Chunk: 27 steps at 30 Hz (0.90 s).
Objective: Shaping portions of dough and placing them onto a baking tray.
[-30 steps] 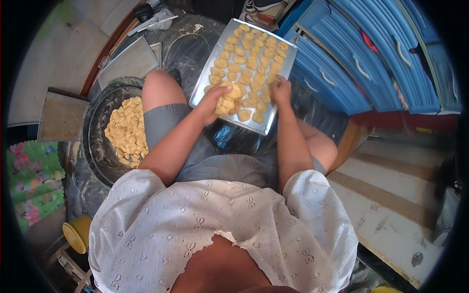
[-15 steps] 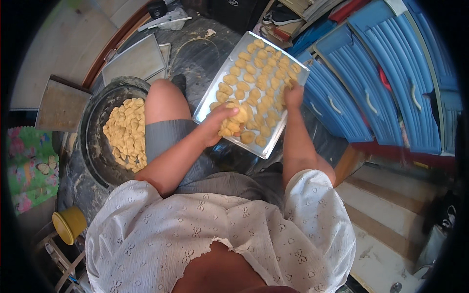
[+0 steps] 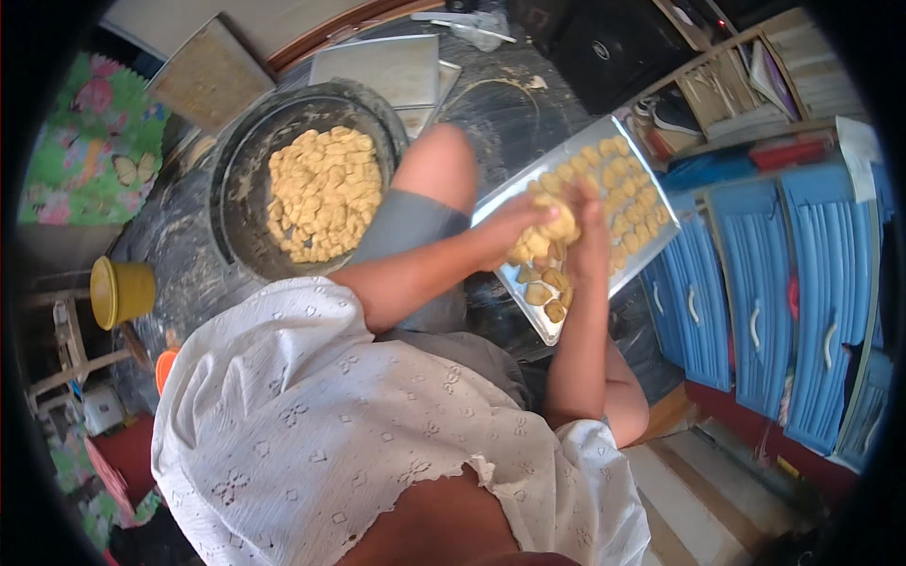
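Note:
My left hand [image 3: 502, 231] is closed round a clump of pale yellow dough pieces [image 3: 555, 226], held over a silver baking tray [image 3: 534, 321]. The tray lies tilted across my front, with rows of small rounded dough pieces [image 3: 623, 198] on it. Close against the clump is my right hand [image 3: 591, 231]; its fingers are blurred, and I cannot tell whether they grip a piece. Both hands hide the middle of the tray. To the left, a round black basin [image 3: 226, 193] contains a heap of similar dough pieces [image 3: 324, 193].
My bare knee [image 3: 439, 165] rises between basin and tray. Flat metal trays [image 3: 373, 71] lie beyond the basin. Blue drawers [image 3: 746, 283] stand close on the right, a black case [image 3: 613, 52] at the back. A yellow bucket [image 3: 123, 291] sits at far left.
My view has turned, so basin and tray appear farther right. My right hand has left the tray's right edge and come over to the dough clump in my left hand.

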Each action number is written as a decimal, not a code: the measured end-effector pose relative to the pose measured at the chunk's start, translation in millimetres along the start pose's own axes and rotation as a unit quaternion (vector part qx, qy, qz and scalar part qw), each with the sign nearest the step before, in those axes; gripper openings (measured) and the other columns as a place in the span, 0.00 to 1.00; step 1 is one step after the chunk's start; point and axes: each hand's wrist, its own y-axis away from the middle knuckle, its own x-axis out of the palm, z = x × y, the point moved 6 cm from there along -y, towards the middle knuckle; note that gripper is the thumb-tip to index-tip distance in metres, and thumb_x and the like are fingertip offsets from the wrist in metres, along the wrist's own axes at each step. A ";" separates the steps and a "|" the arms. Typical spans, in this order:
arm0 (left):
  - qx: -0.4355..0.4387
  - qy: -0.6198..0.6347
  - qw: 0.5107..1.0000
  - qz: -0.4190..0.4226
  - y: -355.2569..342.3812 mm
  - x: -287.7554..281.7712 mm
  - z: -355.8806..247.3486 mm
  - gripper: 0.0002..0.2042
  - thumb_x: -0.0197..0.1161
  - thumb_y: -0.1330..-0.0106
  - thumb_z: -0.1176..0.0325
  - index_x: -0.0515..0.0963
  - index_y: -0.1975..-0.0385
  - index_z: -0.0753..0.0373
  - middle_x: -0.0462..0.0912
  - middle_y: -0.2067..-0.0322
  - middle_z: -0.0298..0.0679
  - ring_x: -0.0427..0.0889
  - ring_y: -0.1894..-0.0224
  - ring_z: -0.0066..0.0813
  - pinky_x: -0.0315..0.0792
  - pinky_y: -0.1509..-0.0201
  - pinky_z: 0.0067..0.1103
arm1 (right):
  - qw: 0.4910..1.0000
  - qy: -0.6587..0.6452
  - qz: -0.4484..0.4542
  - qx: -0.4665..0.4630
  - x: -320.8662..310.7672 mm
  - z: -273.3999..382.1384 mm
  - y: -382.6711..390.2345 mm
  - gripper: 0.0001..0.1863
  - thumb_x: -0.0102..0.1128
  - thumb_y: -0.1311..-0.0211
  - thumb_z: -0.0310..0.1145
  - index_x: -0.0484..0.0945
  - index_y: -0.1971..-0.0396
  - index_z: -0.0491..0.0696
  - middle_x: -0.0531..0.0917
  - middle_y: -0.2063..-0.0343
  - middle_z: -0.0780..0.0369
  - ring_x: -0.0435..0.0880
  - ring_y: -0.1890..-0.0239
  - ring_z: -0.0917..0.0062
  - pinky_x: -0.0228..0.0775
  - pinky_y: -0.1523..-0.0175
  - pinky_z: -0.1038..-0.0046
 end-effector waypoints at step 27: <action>0.092 0.138 0.930 -0.327 -105.1 -450.4 -101.1 0.29 0.62 0.43 0.54 0.63 0.46 0.62 0.71 0.56 0.45 0.74 0.62 0.34 0.73 0.58 0.29 | 0.919 0.318 0.181 -0.146 264.2 -41.3 -134.0 0.34 0.64 0.50 0.35 0.61 0.41 0.45 0.63 0.45 0.50 0.65 0.44 0.61 0.59 0.41 0.66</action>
